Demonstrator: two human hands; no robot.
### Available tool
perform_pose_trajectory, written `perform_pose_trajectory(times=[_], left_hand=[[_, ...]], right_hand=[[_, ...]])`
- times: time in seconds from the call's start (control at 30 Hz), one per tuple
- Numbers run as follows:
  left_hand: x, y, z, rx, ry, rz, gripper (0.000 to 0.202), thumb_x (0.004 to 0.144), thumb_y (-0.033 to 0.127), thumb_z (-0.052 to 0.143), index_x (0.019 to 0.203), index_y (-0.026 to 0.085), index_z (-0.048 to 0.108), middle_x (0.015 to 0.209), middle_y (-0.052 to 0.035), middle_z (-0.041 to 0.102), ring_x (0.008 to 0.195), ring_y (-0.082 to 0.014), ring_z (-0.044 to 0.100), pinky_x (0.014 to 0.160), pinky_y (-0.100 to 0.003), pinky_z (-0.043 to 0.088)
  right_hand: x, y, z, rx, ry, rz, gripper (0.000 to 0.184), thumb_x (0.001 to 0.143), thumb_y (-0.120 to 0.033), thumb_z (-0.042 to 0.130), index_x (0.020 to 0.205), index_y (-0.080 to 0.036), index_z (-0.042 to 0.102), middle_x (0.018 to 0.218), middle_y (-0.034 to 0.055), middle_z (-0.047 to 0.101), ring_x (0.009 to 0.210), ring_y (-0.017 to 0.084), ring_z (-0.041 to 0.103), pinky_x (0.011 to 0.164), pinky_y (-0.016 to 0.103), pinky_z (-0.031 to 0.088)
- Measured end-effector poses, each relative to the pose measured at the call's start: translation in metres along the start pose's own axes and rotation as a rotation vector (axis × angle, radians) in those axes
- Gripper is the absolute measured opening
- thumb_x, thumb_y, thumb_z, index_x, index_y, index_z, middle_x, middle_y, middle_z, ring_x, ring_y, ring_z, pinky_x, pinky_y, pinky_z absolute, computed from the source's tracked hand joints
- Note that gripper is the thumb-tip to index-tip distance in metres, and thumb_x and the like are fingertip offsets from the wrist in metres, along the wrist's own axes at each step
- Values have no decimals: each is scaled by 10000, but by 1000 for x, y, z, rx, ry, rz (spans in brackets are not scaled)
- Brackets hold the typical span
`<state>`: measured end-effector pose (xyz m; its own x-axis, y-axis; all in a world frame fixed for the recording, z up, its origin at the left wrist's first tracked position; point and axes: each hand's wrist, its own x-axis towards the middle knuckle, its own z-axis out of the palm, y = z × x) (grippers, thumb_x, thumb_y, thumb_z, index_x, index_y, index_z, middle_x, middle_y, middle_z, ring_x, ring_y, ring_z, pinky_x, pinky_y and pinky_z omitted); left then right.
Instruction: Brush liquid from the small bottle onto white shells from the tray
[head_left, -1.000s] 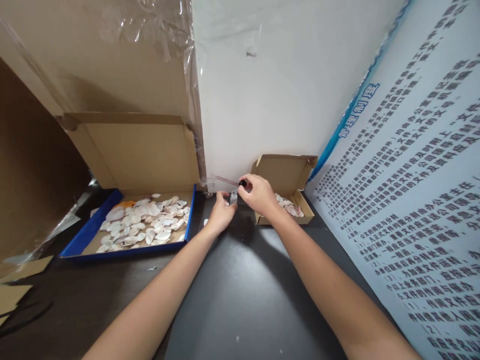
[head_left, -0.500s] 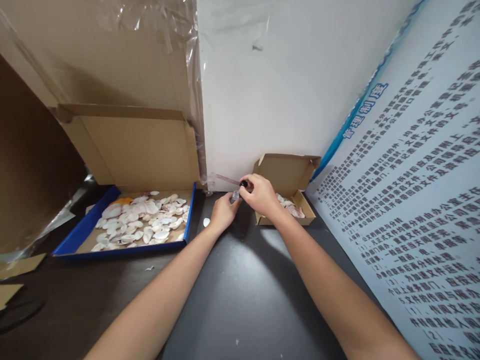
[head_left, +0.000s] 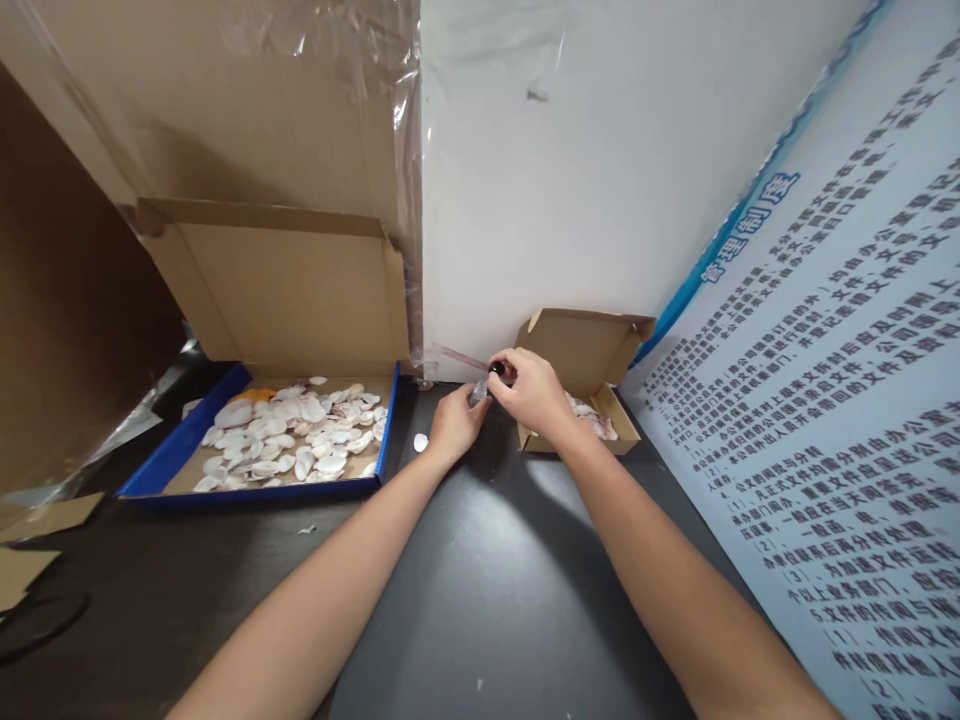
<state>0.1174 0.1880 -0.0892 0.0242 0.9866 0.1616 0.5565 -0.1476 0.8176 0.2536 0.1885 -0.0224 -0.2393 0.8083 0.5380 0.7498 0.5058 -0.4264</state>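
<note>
Right of probable bottle (head_left: 478,392), "管理制度" poster (head_left: 825,400).

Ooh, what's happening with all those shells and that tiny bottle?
Somebody's left hand holds the small clear bottle. Their right hand pinches a small black cap close to its top. The shells lie in an open blue box on the left, with more in a little brown box on the right.

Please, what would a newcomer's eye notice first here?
Probably the blue-sided cardboard box at left, its lid raised, with many pale seashells inside. At the centre, the left hand holds a small clear bottle, the right hand a black cap. A large printed poster dominates the right side.
</note>
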Motion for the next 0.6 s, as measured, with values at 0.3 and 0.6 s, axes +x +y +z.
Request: perform_pose_trajectory(times=[0.3, 0.6], left_hand=[[-1, 3, -2, -3, 5, -14, 265, 830, 346, 562, 921, 143, 706, 699, -34, 628, 622, -113, 474, 592, -204, 258], [-1, 2, -1, -13, 4, -13, 243, 828, 350, 560, 854, 147, 692, 675, -24, 607, 617, -111, 468, 591, -202, 252]], right_hand=[[1, -6, -8, 14, 45, 4, 162, 784, -206, 552, 892, -172, 667, 759, 30, 603, 741, 184, 553, 712, 294, 409], [0, -5, -6, -57, 7, 12, 146, 764, -198, 552, 868, -175, 653, 773, 39, 612, 751, 194, 538, 718, 304, 400]])
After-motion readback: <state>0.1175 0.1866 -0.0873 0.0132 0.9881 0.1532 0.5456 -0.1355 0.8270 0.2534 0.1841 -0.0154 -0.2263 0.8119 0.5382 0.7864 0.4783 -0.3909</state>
